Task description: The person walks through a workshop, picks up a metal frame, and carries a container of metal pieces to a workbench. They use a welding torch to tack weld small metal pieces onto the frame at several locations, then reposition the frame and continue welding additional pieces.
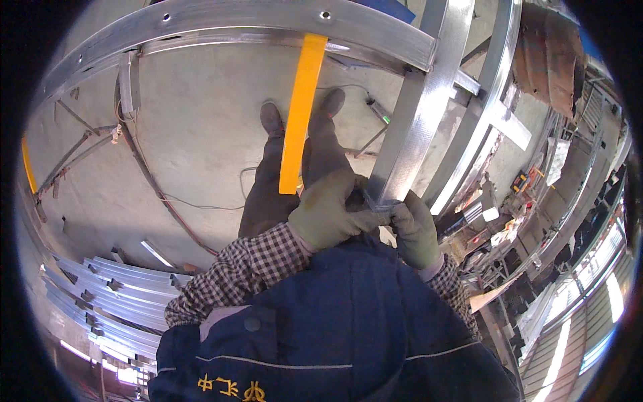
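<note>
The person is standing over a large frame of galvanised steel bars, and both gloved hands are meeting at the near end of one upright bar (412,127) of that frame. The left hand (325,213), in a green-grey work glove, is wrapping over the bar's lower end from the left, its fingers (365,218) curling closed against the metal. The right hand (415,231), in a matching glove, is pressing against the same end from the right and below, its fingers bent in tight around the bar's corner; whether a small part is sitting between them cannot be told. The two hands are touching each other at that end.

Just left of the bar, a yellow strip (300,114) is hanging down from the curved top rail (268,20) of the frame, ending just above the left hand. Beneath the bar, the person's dark shoes are standing on the concrete floor (194,134). Well to the left of the bar and lower, a stack of cut steel sections (110,295) is lying on the floor.
</note>
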A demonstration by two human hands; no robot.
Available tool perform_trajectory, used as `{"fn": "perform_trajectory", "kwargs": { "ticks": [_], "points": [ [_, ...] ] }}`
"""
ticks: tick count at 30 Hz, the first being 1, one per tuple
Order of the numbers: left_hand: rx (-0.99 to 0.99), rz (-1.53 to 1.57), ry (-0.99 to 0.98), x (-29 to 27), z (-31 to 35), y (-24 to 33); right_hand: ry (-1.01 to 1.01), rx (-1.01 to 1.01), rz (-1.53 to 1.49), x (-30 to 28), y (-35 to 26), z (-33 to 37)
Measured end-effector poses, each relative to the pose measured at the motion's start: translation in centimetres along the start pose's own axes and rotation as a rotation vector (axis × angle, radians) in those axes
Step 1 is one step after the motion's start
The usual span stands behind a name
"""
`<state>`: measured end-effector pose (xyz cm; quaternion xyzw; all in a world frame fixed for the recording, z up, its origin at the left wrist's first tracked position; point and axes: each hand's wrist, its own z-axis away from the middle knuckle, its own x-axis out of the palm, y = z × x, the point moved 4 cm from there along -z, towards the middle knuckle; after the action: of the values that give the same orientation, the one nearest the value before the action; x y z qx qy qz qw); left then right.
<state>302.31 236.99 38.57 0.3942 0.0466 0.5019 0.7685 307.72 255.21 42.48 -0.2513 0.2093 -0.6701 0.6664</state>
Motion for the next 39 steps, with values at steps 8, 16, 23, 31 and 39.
{"fn": "perform_trajectory", "kwargs": {
  "ticks": [8,16,23,31,39],
  "points": [
    [-0.038,-0.437,-0.118,0.1,-0.1,0.3,-0.011,0.023,0.251,-0.1,-1.5,0.4],
    [0.186,-0.285,-0.115,0.9,-1.2,-0.7,-0.097,0.076,-0.025,-0.3,-1.5,0.6],
    [0.222,-0.484,-0.136,-0.6,-1.8,1.2,-0.075,0.225,-0.045,0.1,-2.2,0.1],
    [0.620,-0.911,0.261,-0.8,2.8,6.1,0.073,-0.064,0.309,2.3,-3.5,-0.5],
    [0.933,-1.401,0.086,1.0,0.9,9.2,0.325,-0.076,0.544,3.7,-0.5,-0.6]
  ]
}}
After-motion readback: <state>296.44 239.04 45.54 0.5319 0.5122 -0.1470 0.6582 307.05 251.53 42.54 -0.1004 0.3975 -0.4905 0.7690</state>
